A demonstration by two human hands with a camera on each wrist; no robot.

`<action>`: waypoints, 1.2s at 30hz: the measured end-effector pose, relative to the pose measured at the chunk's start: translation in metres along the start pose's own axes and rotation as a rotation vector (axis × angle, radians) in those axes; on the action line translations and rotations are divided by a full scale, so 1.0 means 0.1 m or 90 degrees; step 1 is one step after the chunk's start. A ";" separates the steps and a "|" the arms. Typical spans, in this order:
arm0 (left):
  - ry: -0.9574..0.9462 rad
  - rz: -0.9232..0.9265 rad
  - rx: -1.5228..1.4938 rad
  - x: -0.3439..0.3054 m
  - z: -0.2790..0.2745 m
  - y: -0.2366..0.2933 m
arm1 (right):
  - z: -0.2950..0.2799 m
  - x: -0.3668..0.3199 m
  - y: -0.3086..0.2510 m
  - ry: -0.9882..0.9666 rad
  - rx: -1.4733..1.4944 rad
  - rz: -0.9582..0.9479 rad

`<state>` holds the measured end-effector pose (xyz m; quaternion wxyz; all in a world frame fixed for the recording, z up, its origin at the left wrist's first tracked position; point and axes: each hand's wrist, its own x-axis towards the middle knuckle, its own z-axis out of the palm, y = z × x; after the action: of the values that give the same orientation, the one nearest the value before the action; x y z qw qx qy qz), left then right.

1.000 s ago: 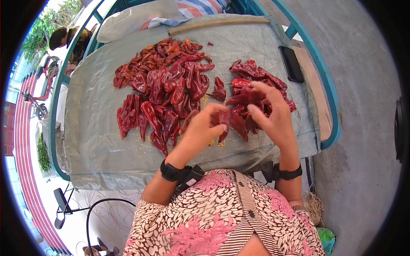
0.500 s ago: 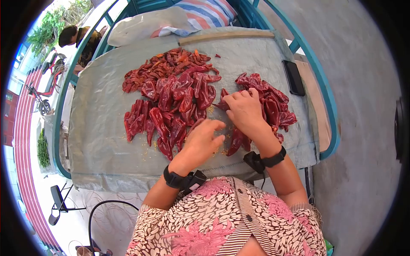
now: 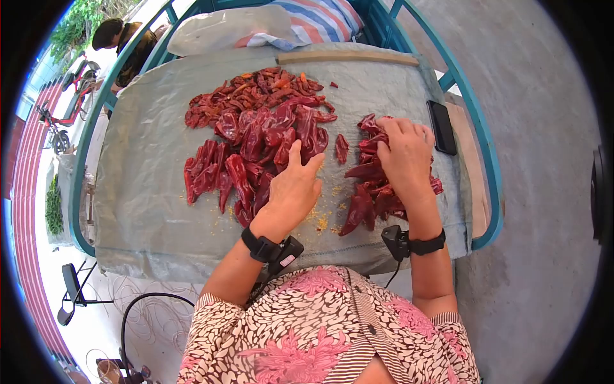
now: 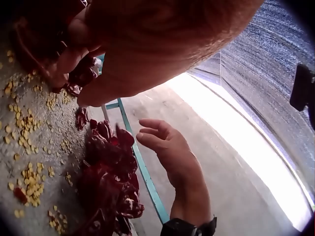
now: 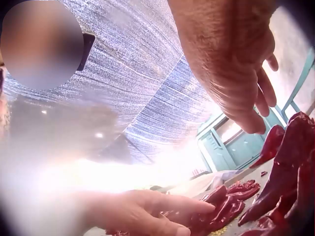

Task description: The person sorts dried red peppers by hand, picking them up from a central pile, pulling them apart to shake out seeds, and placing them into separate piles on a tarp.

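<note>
Wrinkled dark red dried peppers lie in two heaps on a grey-green woven sheet point(image 3: 147, 192). My left hand point(image 3: 293, 189) rests at the near right side of the larger pepper heap point(image 3: 256, 137), index finger extended and thumb apart. In the left wrist view its fingertips are right at a pepper point(image 4: 32, 59). My right hand point(image 3: 407, 153) hovers over the right pepper heap point(image 3: 368, 208), its fingers loosely bent; in the right wrist view they hang above the peppers point(image 5: 285, 167) with nothing between them. One single pepper point(image 3: 341, 149) lies between the heaps.
Smaller, shrivelled orange-red peppers point(image 3: 256, 93) adjoin the larger heap's far side. Loose yellow seeds point(image 3: 322, 221) are scattered near the front. A black phone point(image 3: 441, 128) lies at right, a wooden strip point(image 3: 348, 57) at the back. Teal rails point(image 3: 476, 121) border the sheet; a person point(image 3: 128, 45) is beyond the left rail.
My right hand has gone from the middle gap, where it was half a second ago, rightward over the right heap. My left hand has moved forward to the larger heap.
</note>
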<state>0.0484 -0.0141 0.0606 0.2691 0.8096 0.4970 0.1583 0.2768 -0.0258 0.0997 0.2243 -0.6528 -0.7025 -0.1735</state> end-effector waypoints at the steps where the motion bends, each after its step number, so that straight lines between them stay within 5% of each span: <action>1: -0.005 -0.001 0.011 0.01 0.01 -0.02 | 0.03 0.01 -0.04 0.016 0.016 0.010; 7: 0.066 0.051 0.080 0.01 0.21 -0.12 | 0.54 -0.11 -0.32 -0.205 -0.047 -0.083; 11: 0.069 0.048 0.110 0.04 0.21 -0.09 | 0.71 -0.11 -0.34 -0.244 -0.086 -0.088; 17: 0.167 -0.002 -0.007 0.00 0.19 -0.06 | 0.53 -0.08 -0.26 -0.253 0.050 -0.047; 23: 0.213 0.043 -0.156 -0.07 -0.04 0.02 | 0.15 -0.07 -0.15 -0.062 0.010 0.058; 27: 0.071 0.149 -0.288 -0.02 -0.05 -0.02 | 0.01 -0.17 -0.30 -0.203 0.238 -0.103; 30: -0.014 0.149 -0.386 -0.01 -0.04 0.00 | 0.10 -0.24 -0.29 -0.211 0.274 -0.083; 34: 0.092 0.065 -0.329 -0.05 -0.12 0.08 | -0.11 -0.12 -0.15 -0.141 0.197 -0.006; 36: 0.235 0.115 -0.033 0.01 -0.09 0.00 | -0.17 -0.08 -0.03 -0.123 0.112 0.048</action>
<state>0.0441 -0.0107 0.0680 0.1786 0.8009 0.4593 0.3401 0.2760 -0.0415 0.1100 0.2185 -0.6701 -0.7083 -0.0394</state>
